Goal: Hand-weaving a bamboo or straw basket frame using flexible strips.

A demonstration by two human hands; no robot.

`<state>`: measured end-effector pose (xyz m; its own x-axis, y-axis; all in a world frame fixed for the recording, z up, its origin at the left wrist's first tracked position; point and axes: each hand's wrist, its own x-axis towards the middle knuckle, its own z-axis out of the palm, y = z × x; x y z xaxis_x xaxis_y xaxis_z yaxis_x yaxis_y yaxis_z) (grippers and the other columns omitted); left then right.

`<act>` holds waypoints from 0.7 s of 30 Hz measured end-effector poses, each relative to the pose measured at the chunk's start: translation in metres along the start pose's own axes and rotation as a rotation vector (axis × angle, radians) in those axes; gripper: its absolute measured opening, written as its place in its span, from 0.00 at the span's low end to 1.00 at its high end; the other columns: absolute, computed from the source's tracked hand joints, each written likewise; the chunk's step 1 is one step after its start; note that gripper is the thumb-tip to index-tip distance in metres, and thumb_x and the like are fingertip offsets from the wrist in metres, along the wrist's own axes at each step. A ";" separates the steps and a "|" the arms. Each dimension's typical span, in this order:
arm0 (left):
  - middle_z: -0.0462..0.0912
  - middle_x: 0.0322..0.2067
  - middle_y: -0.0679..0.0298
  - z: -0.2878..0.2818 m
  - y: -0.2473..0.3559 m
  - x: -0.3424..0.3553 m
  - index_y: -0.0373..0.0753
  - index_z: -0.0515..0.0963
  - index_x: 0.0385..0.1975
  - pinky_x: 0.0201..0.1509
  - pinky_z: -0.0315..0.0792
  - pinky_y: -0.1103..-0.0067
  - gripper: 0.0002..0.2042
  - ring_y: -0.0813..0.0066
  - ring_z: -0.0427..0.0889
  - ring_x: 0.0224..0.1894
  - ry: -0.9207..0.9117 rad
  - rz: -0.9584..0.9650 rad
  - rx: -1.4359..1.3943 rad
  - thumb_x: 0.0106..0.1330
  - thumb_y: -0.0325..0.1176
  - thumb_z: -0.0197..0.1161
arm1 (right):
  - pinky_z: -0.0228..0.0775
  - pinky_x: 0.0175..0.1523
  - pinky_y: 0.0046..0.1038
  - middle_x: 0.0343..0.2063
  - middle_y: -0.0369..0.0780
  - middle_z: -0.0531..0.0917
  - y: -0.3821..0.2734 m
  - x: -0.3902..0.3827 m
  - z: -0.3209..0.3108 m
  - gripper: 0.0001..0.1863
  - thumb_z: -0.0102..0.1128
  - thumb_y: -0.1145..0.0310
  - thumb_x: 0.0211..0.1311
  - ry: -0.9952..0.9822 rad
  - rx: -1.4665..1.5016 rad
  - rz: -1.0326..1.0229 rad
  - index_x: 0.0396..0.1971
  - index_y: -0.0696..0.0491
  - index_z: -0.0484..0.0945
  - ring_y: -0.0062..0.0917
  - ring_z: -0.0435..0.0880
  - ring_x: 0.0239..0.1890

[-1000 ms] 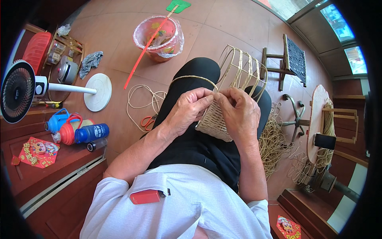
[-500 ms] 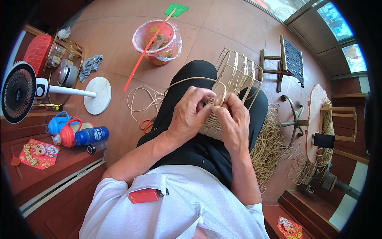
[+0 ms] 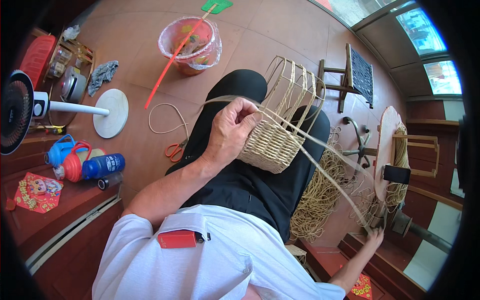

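Half-woven basket (image 3: pixel 272 142) sits on person's lap, woven base toward the body, bare upright ribs (image 3: pixel 295 87) pointing away toward the floor. L hand (image 3: pixel 231 131) rests against basket's left side near the woven rim, fingers curled shut, pinching a pale strand (image 3: pixel 320 160) at the rim. Strand runs taut from that pinch, across the basket, down to lower right. R hand (image 3: pixel 374 236) is stretched far out to the right, well apart from basket, fingers closed on the strand's far end; grip detail too small to tell.

Heap of loose cane (image 3: pixel 320 200) on floor just right of the leg. Orange scissors (image 3: pixel 175 150) on floor left of the knee, near a cord loop (image 3: pixel 162 120). Pink bucket (image 3: pixel 190 45) beyond the knees. Fan (image 3: pixel 20 117) and bottles (image 3: pixel 82 165) at far left.
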<state>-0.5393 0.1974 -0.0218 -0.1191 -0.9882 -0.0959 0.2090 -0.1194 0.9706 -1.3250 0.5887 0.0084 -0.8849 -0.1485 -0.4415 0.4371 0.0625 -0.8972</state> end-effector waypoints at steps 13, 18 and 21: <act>0.86 0.35 0.73 -0.003 0.015 0.009 0.34 0.88 0.49 0.40 0.76 0.86 0.07 0.89 0.78 0.33 -0.032 -0.273 -0.232 0.85 0.32 0.73 | 0.81 0.69 0.35 0.61 0.43 0.93 0.215 -0.164 0.127 0.34 0.84 0.63 0.69 -0.349 -0.923 -0.270 0.72 0.60 0.86 0.32 0.89 0.64; 0.86 0.35 0.72 -0.001 0.007 0.009 0.35 0.88 0.49 0.39 0.75 0.85 0.08 0.89 0.78 0.32 -0.008 -0.265 -0.221 0.86 0.33 0.72 | 0.79 0.68 0.38 0.55 0.43 0.91 0.194 -0.365 0.298 0.21 0.78 0.69 0.72 -1.049 -0.976 -0.782 0.61 0.58 0.87 0.34 0.89 0.58; 0.87 0.36 0.73 0.002 -0.004 0.011 0.39 0.87 0.52 0.41 0.76 0.83 0.08 0.86 0.80 0.34 0.051 -0.268 -0.116 0.87 0.36 0.70 | 0.75 0.65 0.47 0.49 0.48 0.88 0.168 -0.439 0.333 0.18 0.79 0.58 0.73 -1.136 -1.236 -1.173 0.53 0.54 0.88 0.49 0.86 0.54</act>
<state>-0.5430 0.1876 -0.0263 -0.1368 -0.9232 -0.3592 0.2866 -0.3840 0.8777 -0.8097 0.3360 0.0552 0.0870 -0.9962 -0.0039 -0.8986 -0.0768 -0.4321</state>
